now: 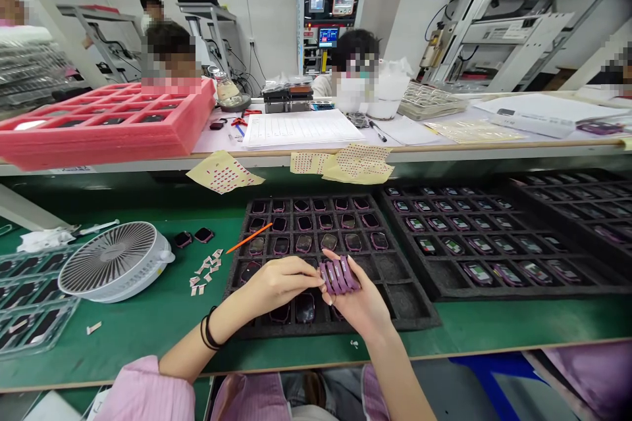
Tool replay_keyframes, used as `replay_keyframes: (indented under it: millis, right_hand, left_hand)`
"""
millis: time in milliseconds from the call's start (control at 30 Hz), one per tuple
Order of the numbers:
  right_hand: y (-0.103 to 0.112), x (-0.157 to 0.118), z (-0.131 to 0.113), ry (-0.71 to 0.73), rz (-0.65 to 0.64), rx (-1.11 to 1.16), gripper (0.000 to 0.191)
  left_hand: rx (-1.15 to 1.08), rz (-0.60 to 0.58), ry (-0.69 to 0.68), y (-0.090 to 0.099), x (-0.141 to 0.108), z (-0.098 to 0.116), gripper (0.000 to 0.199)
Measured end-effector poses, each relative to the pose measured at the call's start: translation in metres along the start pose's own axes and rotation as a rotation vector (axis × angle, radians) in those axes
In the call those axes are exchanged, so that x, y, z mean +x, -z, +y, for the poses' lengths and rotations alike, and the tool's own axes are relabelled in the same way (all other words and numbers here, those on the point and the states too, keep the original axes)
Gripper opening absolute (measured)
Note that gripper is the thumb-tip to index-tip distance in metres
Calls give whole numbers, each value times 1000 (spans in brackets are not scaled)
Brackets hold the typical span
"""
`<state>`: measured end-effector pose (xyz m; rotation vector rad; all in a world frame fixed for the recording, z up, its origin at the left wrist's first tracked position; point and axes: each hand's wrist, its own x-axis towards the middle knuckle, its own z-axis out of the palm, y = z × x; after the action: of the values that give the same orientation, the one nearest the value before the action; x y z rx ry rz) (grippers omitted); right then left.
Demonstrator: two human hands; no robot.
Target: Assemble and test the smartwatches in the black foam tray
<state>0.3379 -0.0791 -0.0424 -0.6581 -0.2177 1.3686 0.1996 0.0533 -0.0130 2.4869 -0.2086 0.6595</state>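
Note:
Fingers of my right hand wrap round a row of several purple watch cases, held on edge side by side above the foam tray. My left hand is closed in a pinch at the left end of that row; what its fingertips grip, if anything, is too small to make out. Beneath both hands lies a dark grey foam tray, with dark-screened watch cases in many of its pockets. An orange stick rests across the tray's left edge.
A round white fan stands left, near small pale tabs and two loose watch cases. More filled foam trays lie right. A shelf overhead bears a pink foam tray and papers. People sit beyond.

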Motion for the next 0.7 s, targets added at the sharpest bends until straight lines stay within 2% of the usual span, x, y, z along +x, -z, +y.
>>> replay_keyframes:
  millis: [200,300,500,700]
  right_hand:
    - [-1,-1,2,-36,-39,38,36]
    - [1,-2,2,-68,-69,53,36]
    - [4,0,4,-71,-112,63,37]
    - [11,5,12,-64,-137,-30,47]
  left_hand:
    - [79,-20,-163,7,6,-4,21]
    - [97,-22,-200,11,9,-5,17]
    - [88,-81,-164,15,11,-5,19]
    - [5,-230,-89,16,16,-3,18]
